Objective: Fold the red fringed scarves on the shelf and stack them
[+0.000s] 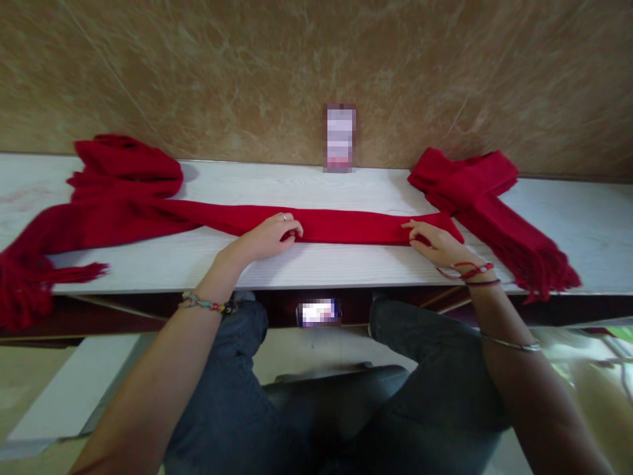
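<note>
A long red scarf [346,225] lies stretched across a white table [277,260], folded into a narrow band. My left hand [270,236] rests on its near edge left of centre, fingers curled and pinching the fabric. My right hand [432,243] pinches the scarf's near edge further right, fingers pressed together on the cloth. The scarf's left end runs off the table's left side, and its fringe [24,290] hangs over the edge.
A bunched red scarf [126,168] lies at the back left. Another folded red scarf [487,198] with a tasselled end lies at the right. A small blurred upright card [339,137] leans against the tan marbled wall. My knees sit under the table's front edge.
</note>
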A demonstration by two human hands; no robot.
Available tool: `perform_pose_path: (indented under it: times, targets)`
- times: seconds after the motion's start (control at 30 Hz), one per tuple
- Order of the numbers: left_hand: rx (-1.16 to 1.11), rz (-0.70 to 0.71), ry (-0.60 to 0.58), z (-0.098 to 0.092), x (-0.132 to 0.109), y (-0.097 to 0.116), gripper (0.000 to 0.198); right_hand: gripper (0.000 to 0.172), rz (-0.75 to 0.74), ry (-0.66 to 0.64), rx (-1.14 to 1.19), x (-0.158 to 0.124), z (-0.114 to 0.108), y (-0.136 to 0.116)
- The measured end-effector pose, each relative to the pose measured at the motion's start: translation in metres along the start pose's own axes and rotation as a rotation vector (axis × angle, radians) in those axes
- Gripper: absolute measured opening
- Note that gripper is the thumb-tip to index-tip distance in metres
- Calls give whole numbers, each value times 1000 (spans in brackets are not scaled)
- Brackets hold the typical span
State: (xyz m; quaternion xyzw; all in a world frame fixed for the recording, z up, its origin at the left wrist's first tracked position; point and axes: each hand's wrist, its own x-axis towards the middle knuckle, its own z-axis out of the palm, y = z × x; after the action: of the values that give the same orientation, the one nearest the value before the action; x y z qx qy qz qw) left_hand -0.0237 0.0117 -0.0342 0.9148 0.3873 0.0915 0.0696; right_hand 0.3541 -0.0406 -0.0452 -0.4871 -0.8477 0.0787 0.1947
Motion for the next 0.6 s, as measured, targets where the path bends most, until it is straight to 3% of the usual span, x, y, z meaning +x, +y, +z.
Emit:
perform_pose_path:
  times: [0.1,0.23,0.4,0.47,0.6]
  targets:
    - [-1,16,-10,0,-1,-3,22,14,-54,-42,-39,0,2,2]
    - [47,49,11,-1,-2,-1,20,15,-76,-1,-76,1,2,1]
    - [114,52,154,6,6,20,31,25,92,183,-177,3,0,2]
    - [107,10,87,11,12,30,40,35,207,221,-284,2,3,4]
    - [83,-151,-179,18,17,44,53,47,342,63,-484,-6,14,11]
